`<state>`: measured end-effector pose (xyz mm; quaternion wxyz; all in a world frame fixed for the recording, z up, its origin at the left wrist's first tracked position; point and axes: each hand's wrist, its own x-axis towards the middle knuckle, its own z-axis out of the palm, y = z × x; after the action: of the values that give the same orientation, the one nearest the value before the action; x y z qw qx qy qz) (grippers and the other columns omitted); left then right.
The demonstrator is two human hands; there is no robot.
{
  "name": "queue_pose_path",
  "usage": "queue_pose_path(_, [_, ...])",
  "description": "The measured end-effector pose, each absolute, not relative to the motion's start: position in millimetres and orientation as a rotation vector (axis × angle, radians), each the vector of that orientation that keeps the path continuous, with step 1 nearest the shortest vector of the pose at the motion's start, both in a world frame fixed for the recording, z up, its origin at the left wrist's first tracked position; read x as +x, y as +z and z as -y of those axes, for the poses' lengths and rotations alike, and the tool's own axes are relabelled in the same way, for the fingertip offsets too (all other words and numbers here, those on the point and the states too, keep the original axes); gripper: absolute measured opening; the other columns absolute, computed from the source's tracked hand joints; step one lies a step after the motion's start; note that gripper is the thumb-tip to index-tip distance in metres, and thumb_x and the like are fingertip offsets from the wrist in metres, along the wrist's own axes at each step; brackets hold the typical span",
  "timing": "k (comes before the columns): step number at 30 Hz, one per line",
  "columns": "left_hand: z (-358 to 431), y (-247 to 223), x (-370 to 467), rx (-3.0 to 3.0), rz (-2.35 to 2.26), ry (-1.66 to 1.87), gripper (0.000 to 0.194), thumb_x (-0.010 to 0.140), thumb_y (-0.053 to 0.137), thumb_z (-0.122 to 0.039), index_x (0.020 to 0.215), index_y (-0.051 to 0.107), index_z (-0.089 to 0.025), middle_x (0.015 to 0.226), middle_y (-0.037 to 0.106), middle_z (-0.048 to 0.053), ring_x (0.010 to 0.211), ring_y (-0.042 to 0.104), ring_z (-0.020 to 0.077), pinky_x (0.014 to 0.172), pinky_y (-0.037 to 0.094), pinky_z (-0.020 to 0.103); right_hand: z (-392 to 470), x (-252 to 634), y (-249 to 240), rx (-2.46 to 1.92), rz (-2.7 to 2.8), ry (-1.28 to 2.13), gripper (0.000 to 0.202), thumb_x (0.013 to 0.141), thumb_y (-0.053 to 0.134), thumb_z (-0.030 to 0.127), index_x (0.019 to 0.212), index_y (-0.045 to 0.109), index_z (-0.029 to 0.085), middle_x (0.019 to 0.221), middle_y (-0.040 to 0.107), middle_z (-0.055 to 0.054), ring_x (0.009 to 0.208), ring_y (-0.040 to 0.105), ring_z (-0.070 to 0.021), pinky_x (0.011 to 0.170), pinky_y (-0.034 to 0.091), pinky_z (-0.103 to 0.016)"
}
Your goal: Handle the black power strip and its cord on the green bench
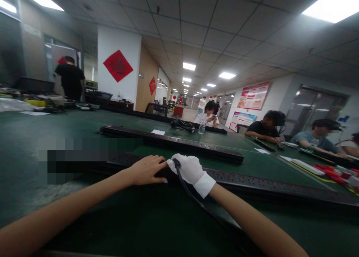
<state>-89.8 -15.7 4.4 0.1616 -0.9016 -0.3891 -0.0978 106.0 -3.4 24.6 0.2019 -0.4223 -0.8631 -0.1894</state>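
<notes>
A long black strip with rows of sockets and small red parts [260, 183] lies across the green table [126, 219]. My bare left hand [148, 170] rests on this strip, its fingers apart, the thumb along the near side. Right beside it, my right hand [189, 170] wears a white glove and is closed around the end of a black cable [193, 193]. That cable end is at the strip's top; whether it touches a socket is hidden by the glove. From my right hand the cable runs down toward the near edge.
Behind lies a second black strip [174, 142], with a white paper [158, 132], a coiled black cable [182, 125] and a clear bottle [202, 125] beyond. Red parts [332, 173] lie at the right. Several people sit around; one person [70, 77] stands far left.
</notes>
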Motion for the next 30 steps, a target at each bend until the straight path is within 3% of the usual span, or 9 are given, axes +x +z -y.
queue_pose_path(30, [15.9, 4.9, -89.8, -2.585, 1.101, -0.310, 0.052, 0.079, 0.039, -0.057, 0.113, 0.045, -0.019, 0.108, 0.052, 0.010, 0.092, 0.052, 0.0233, 0.078, 0.038, 0.034, 2.0, 107.5, 23.2, -1.136, 2.383, -0.562, 0.044, 0.084, 0.028, 0.056, 0.087, 0.058, 0.024, 0.072, 0.065, -0.002, 0.065, 0.061, -0.0148, 0.053, 0.033, -0.021])
